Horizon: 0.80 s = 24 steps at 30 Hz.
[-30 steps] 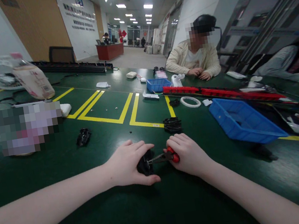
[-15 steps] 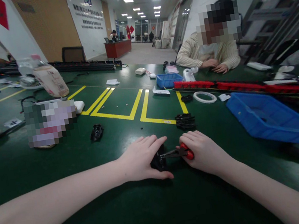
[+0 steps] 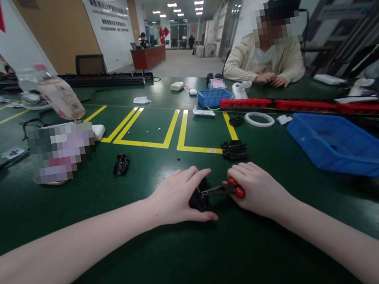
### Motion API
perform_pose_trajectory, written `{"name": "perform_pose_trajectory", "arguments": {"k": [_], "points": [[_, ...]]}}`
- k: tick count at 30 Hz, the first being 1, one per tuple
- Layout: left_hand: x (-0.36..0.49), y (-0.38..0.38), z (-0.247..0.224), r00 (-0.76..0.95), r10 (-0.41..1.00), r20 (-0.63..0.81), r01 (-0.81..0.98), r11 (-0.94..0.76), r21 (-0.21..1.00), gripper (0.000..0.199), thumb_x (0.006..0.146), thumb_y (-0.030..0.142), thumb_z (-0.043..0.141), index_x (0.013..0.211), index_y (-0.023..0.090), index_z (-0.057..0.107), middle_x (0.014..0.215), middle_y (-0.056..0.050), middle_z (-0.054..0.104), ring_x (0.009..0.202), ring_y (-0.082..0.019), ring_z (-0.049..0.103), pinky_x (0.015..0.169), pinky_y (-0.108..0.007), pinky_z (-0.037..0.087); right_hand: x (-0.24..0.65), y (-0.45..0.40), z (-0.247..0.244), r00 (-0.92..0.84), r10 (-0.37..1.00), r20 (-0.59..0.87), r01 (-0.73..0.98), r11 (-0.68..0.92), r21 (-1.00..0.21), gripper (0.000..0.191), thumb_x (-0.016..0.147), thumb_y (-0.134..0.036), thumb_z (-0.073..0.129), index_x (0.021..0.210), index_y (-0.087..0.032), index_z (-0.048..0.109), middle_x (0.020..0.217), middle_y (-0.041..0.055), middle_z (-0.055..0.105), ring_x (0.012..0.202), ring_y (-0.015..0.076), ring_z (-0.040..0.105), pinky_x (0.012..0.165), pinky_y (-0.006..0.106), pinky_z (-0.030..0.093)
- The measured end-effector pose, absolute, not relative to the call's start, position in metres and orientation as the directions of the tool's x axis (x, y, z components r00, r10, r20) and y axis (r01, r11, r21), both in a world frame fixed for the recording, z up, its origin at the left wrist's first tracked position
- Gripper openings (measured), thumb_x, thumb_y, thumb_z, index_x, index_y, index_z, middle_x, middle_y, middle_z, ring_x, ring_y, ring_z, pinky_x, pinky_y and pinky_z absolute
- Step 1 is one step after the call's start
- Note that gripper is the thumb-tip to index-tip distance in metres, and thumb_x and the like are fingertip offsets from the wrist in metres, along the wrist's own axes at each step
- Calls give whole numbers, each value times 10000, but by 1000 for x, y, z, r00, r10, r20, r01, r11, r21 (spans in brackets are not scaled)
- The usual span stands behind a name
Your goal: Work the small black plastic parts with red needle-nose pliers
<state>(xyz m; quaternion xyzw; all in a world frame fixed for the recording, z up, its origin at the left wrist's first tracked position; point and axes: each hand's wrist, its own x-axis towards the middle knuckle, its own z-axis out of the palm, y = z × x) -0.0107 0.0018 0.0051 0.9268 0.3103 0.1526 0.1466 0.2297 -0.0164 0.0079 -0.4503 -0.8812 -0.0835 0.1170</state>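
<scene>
My left hand (image 3: 180,198) curls around a small black part (image 3: 200,199) on the green table, thumb on the near side and fingers on the far side. In my right hand (image 3: 254,189) is a pair of needle-nose pliers (image 3: 235,187) with red handles, closed in the fist. The plier jaws point left and their tips meet the black part; what they grip there is too small to make out. Beyond my hands lie a crumpled black piece (image 3: 121,164) to the left and a black ribbed piece (image 3: 234,150) to the right.
At the right stands a blue bin (image 3: 344,146), with a long red strip (image 3: 277,105) behind it. A white tape ring (image 3: 260,119) lies near yellow tape lines (image 3: 139,143). To the left are a phone (image 3: 64,154) and a bottle (image 3: 62,97). A person (image 3: 266,60) sits across the table.
My hands, the pliers and the black part keep nearly the same places. The view has shifted slightly. Across the table, the seated person's head has turned a little.
</scene>
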Motion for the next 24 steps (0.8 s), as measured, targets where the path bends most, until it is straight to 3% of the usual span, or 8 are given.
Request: {"name": "perform_pose_trajectory", "arguments": {"k": [11, 24], "points": [[-11, -2, 13, 777, 603, 179, 513, -772, 375, 862, 805, 714, 566, 1434, 160, 367, 1130, -108, 592, 954, -264, 589, 825, -387, 477, 230, -17, 6, -563, 758, 329, 803, 596, 3, 130, 732, -128, 623, 851, -150, 578, 873, 90, 633, 820, 231, 560, 770, 341, 425], [-11, 0, 9, 781, 596, 187, 501, -776, 384, 866, 807, 729, 547, 1432, 156, 371, 1118, -110, 589, 935, -261, 593, 806, -381, 485, 230, -15, 4, -570, 754, 326, 800, 600, 9, 82, 764, -145, 618, 758, -167, 540, 757, 54, 608, 683, 183, 525, 671, 311, 395]]}}
